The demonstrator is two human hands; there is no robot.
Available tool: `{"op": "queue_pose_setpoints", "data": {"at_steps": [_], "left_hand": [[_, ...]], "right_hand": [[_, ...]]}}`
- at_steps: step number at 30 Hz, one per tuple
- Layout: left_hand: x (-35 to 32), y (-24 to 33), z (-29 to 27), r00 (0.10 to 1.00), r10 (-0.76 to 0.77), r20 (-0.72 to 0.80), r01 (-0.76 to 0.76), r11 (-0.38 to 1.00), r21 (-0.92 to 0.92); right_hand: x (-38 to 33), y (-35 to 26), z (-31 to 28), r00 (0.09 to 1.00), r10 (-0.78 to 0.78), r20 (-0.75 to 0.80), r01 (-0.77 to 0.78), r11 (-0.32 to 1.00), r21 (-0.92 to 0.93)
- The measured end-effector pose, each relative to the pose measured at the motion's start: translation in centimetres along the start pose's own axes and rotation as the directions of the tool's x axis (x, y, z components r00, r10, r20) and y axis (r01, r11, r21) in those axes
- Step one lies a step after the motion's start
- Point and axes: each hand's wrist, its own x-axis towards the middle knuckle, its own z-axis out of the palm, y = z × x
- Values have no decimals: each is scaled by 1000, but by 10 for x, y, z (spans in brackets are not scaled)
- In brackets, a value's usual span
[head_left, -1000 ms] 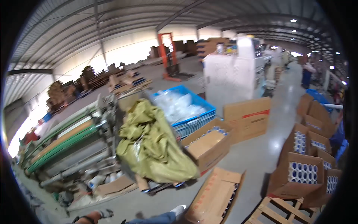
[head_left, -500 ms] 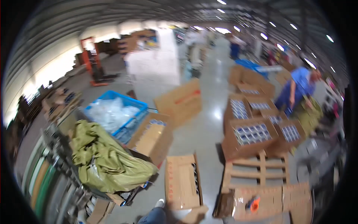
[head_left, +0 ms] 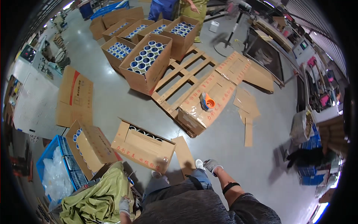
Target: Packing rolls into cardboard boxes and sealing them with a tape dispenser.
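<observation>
Head cam looking down: my left hand [head_left: 124, 206], gloved, rests on the green sack [head_left: 95, 199] near left, can't tell if the fingers are actually gripping. My right hand [head_left: 211, 164] hangs loosely curled over bare floor. Just beyond my feet sits an open cardboard box [head_left: 143, 147]; tape dispenser [head_left: 207, 102] sits on a sealed carton [head_left: 201, 104] farther out.

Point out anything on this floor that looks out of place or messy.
Loose cardboard scraps lie scattered on the bare floor beside the sealed box, which has a tape dispenser left on top. Near the person's feet, an open carton sits tilted with its flap splayed out.
</observation>
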Motion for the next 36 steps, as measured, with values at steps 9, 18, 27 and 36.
{"op": "queue_pose_setpoints", "data": {"at_steps": [9, 18, 27, 36], "left_hand": [[64, 168, -47, 982, -84, 166, 129, 950, -283], [54, 148, 24, 973, 1, 231, 51, 975, -217], [-3, 221, -30, 957, -174, 230, 225, 950, -218], [36, 207, -42, 941, 188, 283, -195, 981, -5]], "right_hand": [[-51, 63, 38, 995, 53, -84, -36, 980, 194], [-61, 115, 38, 972, -133, -193, 157, 982, 110], [-101, 31, -30, 974, 81, -212, -53, 989, 135], [-89, 72, -32, 985, 172, -7, -166, 962, 219]]}}
